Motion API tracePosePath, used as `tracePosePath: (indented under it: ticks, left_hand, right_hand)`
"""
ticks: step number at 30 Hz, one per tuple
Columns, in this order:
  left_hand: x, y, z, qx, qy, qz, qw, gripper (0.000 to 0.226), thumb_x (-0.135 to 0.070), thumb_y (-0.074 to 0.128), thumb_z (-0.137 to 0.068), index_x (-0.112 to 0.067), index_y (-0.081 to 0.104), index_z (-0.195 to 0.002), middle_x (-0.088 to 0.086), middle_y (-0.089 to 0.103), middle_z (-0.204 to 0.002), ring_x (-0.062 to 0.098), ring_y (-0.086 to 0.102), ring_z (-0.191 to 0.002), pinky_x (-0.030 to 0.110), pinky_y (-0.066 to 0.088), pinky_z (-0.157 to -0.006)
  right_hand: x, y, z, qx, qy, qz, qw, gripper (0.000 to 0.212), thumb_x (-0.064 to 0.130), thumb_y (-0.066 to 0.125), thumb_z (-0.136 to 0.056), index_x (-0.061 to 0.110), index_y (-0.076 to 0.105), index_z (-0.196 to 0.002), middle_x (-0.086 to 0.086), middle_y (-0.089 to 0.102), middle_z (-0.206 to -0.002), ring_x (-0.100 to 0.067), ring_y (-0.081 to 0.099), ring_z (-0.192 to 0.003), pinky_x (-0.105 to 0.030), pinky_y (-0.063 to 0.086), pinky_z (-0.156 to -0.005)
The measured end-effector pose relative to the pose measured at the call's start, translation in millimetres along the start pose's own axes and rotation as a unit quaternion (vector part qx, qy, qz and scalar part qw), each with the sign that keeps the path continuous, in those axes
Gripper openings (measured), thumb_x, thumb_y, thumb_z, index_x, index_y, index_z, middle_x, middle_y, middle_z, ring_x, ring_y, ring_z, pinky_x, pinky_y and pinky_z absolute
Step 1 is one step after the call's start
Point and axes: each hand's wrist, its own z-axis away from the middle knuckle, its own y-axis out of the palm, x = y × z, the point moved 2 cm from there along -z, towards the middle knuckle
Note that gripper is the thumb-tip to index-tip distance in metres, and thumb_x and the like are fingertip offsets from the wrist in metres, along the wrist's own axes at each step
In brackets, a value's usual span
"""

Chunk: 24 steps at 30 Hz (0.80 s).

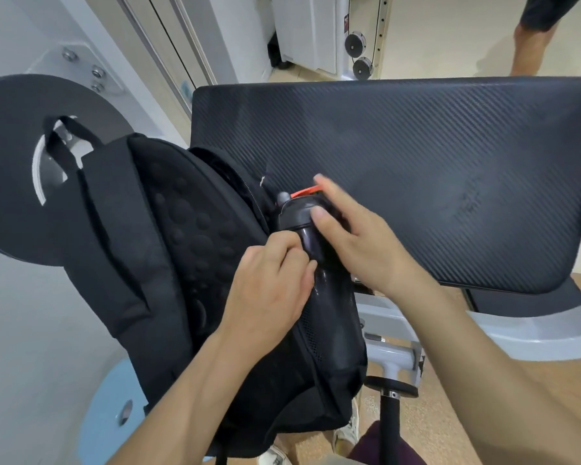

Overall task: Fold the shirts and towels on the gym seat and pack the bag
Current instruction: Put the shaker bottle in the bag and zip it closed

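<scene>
A black backpack point(168, 256) stands at the left end of the black padded gym seat point(416, 169), its padded back panel facing me. A dark water bottle point(329, 297) with a black cap and an orange loop sits upright in the bag's mesh side pocket. My left hand point(269, 290) grips the edge of the pocket beside the bottle, fingers curled. My right hand point(353, 236) holds the bottle near its cap, thumb on the lid. No shirts or towels are in view.
A black weight plate point(10, 182) on a white machine frame stands behind the bag at left. Grey frame bars and a black roller point(391, 387) lie below the seat. Another person's leg point(530, 45) stands at the far right. My shoes show on the cork floor.
</scene>
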Motion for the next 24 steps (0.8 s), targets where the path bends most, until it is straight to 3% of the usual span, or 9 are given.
tracePosePath:
  ticks: [2,3,5,10,13,16,18,22,24]
  left_hand:
    - [3,-4,-2,0.004,-0.008,0.035,0.999,0.016,-0.013,0.054,-0.093,-0.004,0.059,-0.082,0.007,0.053,-0.095,0.015,0.049,-0.077,0.036,0.045,-0.064]
    - [4,-4,-1,0.008,-0.016,0.058,0.998,0.016,-0.014,0.054,-0.094,-0.005,0.059,-0.082,0.004,0.051,-0.097,0.014,0.049,-0.079,0.037,0.046,-0.065]
    - [5,-4,0,0.018,-0.038,0.105,0.994,0.016,-0.016,0.053,-0.095,-0.006,0.057,-0.082,-0.002,0.047,-0.100,0.014,0.049,-0.082,0.040,0.048,-0.067]
    - [3,-6,2,0.065,-0.071,0.143,0.985,0.020,-0.023,0.051,-0.094,-0.009,0.058,-0.082,-0.007,0.044,-0.107,0.012,0.050,-0.092,0.044,0.048,-0.077]
    - [1,-18,-4,0.110,-0.051,0.094,0.988,0.016,-0.027,0.059,-0.089,-0.013,0.062,-0.080,-0.001,0.044,-0.124,0.019,0.046,-0.115,0.047,0.046,-0.093]
    - [10,-24,-15,0.180,-0.044,0.000,0.983,0.009,-0.025,0.065,-0.081,-0.018,0.062,-0.076,0.014,0.032,-0.151,0.035,0.016,-0.145,0.052,0.026,-0.112]
    - [17,-24,-23,0.217,-0.040,-0.006,0.975,0.011,-0.021,0.067,-0.081,-0.015,0.058,-0.076,0.019,0.026,-0.154,0.038,0.016,-0.146,0.051,0.026,-0.114]
    - [23,-24,-27,0.224,-0.063,-0.012,0.972,0.015,-0.011,0.064,-0.082,-0.011,0.051,-0.075,0.016,0.035,-0.147,0.029,0.052,-0.121,0.028,0.043,-0.093]
    - [24,-24,-25,0.201,-0.087,-0.029,0.975,0.016,-0.004,0.065,-0.079,-0.009,0.051,-0.075,0.018,0.046,-0.137,0.031,0.061,-0.102,0.037,0.051,-0.083]
  right_hand:
    - [-19,-8,18,0.048,0.011,-0.202,0.978,0.048,0.017,0.056,-0.097,0.039,0.042,-0.138,0.008,0.050,-0.138,-0.006,0.053,-0.124,-0.027,0.045,-0.100]
    - [-29,-10,28,0.064,-0.002,-0.232,0.971,0.046,0.006,0.057,-0.095,0.031,0.049,-0.132,0.007,0.054,-0.135,-0.011,0.055,-0.123,-0.031,0.049,-0.098]
    - [-47,-11,39,0.051,-0.028,-0.167,0.984,0.041,-0.008,0.062,-0.087,0.020,0.062,-0.117,0.009,0.063,-0.124,-0.011,0.060,-0.117,-0.031,0.053,-0.094]
    - [-53,-15,26,-0.014,-0.169,0.103,0.980,0.022,0.000,0.069,-0.082,0.021,0.064,-0.087,0.013,0.061,-0.085,-0.002,0.054,-0.079,-0.013,0.041,-0.073]
    - [-48,-18,19,-0.069,-0.243,0.180,0.951,0.014,0.000,0.049,-0.083,0.012,0.056,-0.083,0.001,0.058,-0.083,-0.018,0.051,-0.076,-0.029,0.044,-0.069]
    - [-41,-12,18,-0.124,-0.320,0.198,0.918,0.026,-0.006,0.032,-0.068,0.012,0.045,-0.081,-0.008,0.057,-0.083,-0.026,0.051,-0.074,-0.035,0.045,-0.061]
    - [-41,-2,17,-0.148,-0.334,0.197,0.910,0.030,-0.008,0.030,-0.066,0.015,0.040,-0.082,-0.010,0.056,-0.082,-0.025,0.048,-0.076,-0.034,0.043,-0.060]
    - [-35,9,9,-0.192,-0.342,0.191,0.900,0.028,-0.010,0.031,-0.070,0.015,0.036,-0.081,-0.014,0.054,-0.078,-0.026,0.043,-0.075,-0.035,0.041,-0.058]
    - [-27,12,-1,-0.198,-0.358,0.185,0.893,0.029,-0.012,0.033,-0.072,0.014,0.037,-0.081,-0.015,0.054,-0.078,-0.027,0.045,-0.075,-0.034,0.040,-0.061]
